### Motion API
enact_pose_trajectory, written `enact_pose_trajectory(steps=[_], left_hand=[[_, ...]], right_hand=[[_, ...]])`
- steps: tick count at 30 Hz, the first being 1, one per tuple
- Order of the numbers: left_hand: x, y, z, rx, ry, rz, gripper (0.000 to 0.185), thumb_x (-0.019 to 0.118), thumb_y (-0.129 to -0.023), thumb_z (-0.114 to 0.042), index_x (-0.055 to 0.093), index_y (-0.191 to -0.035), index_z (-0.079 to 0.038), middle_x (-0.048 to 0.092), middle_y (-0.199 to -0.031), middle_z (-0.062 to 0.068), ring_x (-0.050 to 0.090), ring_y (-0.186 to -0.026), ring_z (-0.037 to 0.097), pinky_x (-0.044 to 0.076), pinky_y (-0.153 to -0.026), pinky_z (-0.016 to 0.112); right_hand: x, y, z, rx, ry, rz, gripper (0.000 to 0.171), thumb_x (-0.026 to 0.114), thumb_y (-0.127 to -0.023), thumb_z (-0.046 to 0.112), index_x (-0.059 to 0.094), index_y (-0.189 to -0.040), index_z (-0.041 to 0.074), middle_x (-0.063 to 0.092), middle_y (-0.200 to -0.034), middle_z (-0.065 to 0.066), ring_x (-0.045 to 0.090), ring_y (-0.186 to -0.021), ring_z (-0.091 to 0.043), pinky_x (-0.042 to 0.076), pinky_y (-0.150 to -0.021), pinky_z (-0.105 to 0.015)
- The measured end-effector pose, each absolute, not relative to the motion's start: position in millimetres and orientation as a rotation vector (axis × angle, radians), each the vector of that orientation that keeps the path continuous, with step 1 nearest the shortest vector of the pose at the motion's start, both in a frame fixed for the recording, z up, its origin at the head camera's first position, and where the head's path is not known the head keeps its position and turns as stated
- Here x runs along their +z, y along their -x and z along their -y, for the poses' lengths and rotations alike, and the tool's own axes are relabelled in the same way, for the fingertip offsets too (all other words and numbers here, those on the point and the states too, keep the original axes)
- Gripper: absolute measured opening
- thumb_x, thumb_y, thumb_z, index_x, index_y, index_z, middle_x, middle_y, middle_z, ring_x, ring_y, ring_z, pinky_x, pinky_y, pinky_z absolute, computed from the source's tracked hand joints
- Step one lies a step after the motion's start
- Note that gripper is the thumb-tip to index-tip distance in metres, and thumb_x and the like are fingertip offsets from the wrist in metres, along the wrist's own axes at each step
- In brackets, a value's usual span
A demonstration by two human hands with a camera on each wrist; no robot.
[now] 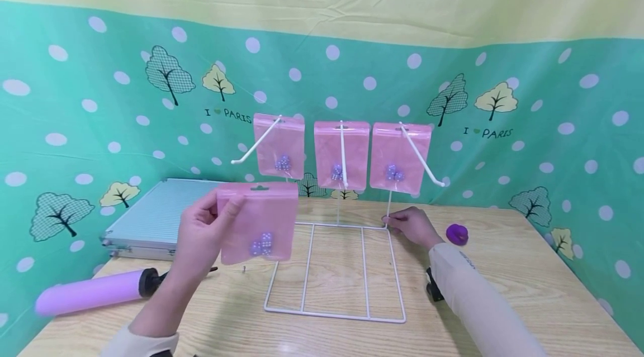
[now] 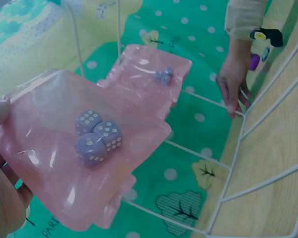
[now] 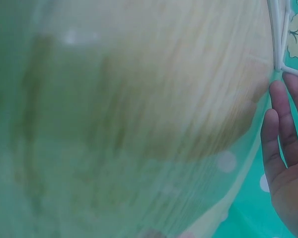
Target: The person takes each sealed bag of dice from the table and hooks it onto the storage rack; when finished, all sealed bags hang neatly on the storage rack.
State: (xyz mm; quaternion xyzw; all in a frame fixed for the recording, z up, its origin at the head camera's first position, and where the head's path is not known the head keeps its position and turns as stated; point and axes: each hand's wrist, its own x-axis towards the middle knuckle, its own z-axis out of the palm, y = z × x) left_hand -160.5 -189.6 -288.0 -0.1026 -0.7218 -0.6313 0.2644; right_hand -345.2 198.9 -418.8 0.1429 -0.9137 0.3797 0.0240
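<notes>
Head view: left hand [image 1: 203, 234] holding up a pink pouch [image 1: 259, 223] by its left edge, thumb on the front near the top corner, fingers curled behind. Pouch hanging in front of and to the left of the white wire rack [image 1: 337, 267], lower than the three pink pouches [image 1: 344, 153] already hanging on the rack's hooks. Translucent pink film showing through, with a hang slot at the top and a cluster of pale purple dice [image 1: 263, 243] sitting low inside. Right hand [image 1: 412, 225] resting at the rack's rear right corner, fingertips pressing on the base wire beside the upright. Lying left of the rack: a silver case [image 1: 151, 220] and a purple pump [image 1: 95, 291]. Sitting right of the rack: a small purple object [image 1: 457, 234].

Left wrist view: pouch [image 2: 84, 148] filling the near frame, glossy and slightly creased, three dice [image 2: 97, 136] with white pips touching each other. Thumb pinching the pouch's edge at the far left. Another hanging pouch [image 2: 149, 74] showing just behind. Right hand [image 2: 233, 84] touching the rack's wire [image 2: 268, 148] beyond.

Right wrist view: mostly blurred. Fingers [image 3: 283, 124] lying straight and close together, tips touching the rack's wire [image 3: 278, 34].
</notes>
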Motion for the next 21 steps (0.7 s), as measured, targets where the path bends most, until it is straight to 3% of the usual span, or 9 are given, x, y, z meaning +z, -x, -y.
enact_pose_trajectory(steps=[15, 21], left_hand=[[-255, 149, 185, -1.828, 0.328, 1.666, 0.013, 0.064, -0.100, -0.003, 0.076, -0.105, -0.006, 0.064, -0.076, 0.005, 0.059, -0.062, 0.012, 0.056, -0.055, 0.022], [-250, 150, 185, -1.887, 0.245, 1.663, 0.014, 0.063, -0.102, -0.012, 0.074, -0.108, -0.007, 0.066, -0.084, 0.006, 0.061, -0.065, 0.013, 0.058, -0.056, 0.024]], right_hand=[[-417, 342, -198, 1.183, -0.448, 2.821, 0.025, 0.069, -0.099, 0.022, 0.077, -0.109, 0.000, 0.077, -0.098, -0.014, 0.072, -0.076, -0.019, 0.055, -0.092, -0.050], [-418, 343, -198, 1.179, -0.448, 2.826, 0.026, 0.069, -0.099, 0.022, 0.076, -0.110, 0.000, 0.077, -0.097, -0.013, 0.072, -0.076, -0.019, 0.055, -0.092, -0.050]])
